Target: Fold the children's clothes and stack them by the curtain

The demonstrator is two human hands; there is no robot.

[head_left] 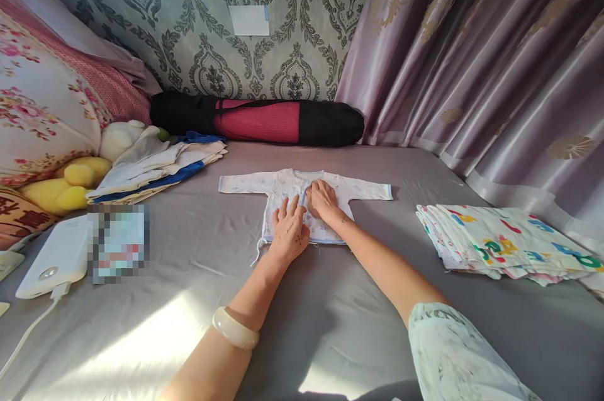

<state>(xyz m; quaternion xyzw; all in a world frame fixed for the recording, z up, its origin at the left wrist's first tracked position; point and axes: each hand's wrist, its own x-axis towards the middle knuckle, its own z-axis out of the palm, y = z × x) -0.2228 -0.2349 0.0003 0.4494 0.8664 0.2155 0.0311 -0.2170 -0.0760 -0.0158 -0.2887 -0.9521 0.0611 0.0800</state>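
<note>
A small white baby shirt (363, 189) with pale blue trim lies spread flat on the grey bed sheet (198, 275), its sleeves stretched out to both sides. My left hand (289, 231) rests flat on the shirt's lower front, fingers stretched out. My right hand (323, 198) lies on the shirt's chest near the centre opening, fingers extended and pressed on the cloth. A pale bangle (234, 328) circles my left wrist.
A folded stack of white cloth with coloured prints (509, 240) lies at the right. A loose pile of white and blue clothes (160, 165) sits at the left beside yellow plush toys (70, 184), floral pillows (42, 105) and a white power bank (54, 259). A black-and-red rolled bag (257, 119) lines the wall; curtains (495, 61) hang at the right.
</note>
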